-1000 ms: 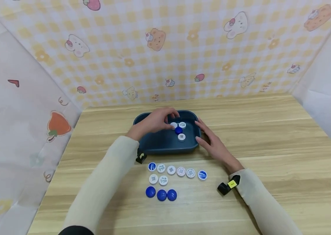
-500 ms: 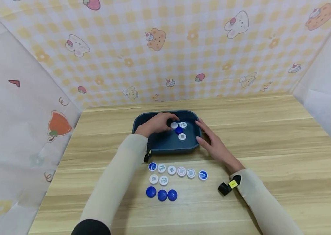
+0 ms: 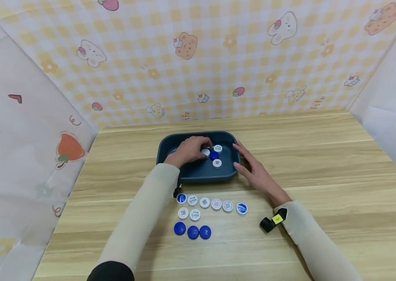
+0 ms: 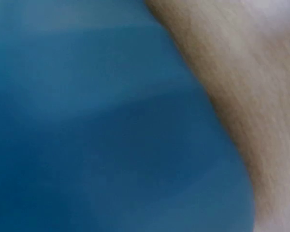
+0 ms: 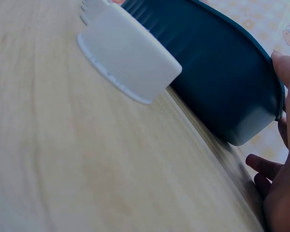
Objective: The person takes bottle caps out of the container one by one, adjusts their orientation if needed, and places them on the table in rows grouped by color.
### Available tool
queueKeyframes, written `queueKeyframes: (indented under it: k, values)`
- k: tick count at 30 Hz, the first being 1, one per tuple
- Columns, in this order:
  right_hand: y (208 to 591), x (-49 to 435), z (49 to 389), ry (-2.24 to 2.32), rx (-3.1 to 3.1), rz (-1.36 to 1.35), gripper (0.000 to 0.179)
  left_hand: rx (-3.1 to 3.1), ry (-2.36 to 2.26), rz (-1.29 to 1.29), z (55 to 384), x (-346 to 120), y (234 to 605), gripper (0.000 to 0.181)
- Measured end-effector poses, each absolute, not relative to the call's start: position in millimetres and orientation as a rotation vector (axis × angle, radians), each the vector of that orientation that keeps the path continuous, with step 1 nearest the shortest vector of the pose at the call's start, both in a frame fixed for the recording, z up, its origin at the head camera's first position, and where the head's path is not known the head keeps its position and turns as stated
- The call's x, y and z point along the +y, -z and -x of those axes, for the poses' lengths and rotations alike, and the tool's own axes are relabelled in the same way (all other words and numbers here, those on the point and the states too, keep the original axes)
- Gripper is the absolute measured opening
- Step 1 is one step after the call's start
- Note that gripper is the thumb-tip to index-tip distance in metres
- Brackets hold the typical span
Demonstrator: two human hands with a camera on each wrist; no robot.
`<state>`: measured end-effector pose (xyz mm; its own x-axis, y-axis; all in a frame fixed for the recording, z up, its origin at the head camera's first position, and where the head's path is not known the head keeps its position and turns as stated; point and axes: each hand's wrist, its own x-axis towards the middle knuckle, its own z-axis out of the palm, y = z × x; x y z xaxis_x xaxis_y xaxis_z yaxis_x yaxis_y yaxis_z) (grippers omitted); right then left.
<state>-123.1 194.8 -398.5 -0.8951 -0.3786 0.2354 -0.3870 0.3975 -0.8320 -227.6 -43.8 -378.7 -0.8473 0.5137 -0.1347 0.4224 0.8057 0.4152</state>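
Note:
In the head view, a dark blue tray stands on the table. My left hand reaches into it from the left, and its thumb and fingers pinch a white bottle cap. Beside this lie a blue cap, a white printed cap and another white cap. My right hand holds the tray's right end, thumb and fingertips at the rim. The right wrist view shows the thumb on the tray's rim. Only a blurred blue surface and skin fill the left wrist view.
In front of the tray, a row of white and blue printed caps lies on the wooden table. Below are two white caps and three blue caps. A checked cloth hangs behind the table.
My left hand has lowered further into the tray and closed on the white cap, which has shifted slightly left and towards me. The right hand has stayed at the tray's end.

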Motion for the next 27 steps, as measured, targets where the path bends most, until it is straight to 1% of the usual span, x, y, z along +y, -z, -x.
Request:
queueKeyframes:
  k: [3,7,10,15,22,27]
  values:
    - [399.7,194.5,123.4,-1.563,-2.616,-0.731,0.056,2.782,-0.557,-0.732,224.5,-49.0,372.2,0.029]
    - [400.4,193.9,121.9,-1.565,-2.621,-0.732,0.056,2.804,-0.638,-0.807,209.8,-58.6,356.4,0.030]
    - [399.6,194.0,121.3,-1.564,-2.620,-0.721,0.056,2.803,-0.753,-0.920,193.2,-66.3,344.2,0.031]
    - [400.5,195.2,122.0,-1.574,-2.612,-0.719,0.056,2.811,-0.869,-1.195,163.0,-76.0,333.2,0.031]
    - [401.1,197.3,122.9,-1.580,-2.590,-0.711,0.056,2.629,-1.038,-1.633,126.6,-76.8,334.8,0.032]
    - [401.2,197.0,123.4,-1.594,-2.600,-0.715,0.056,2.510,-0.919,-1.693,105.3,-72.6,348.1,0.029]
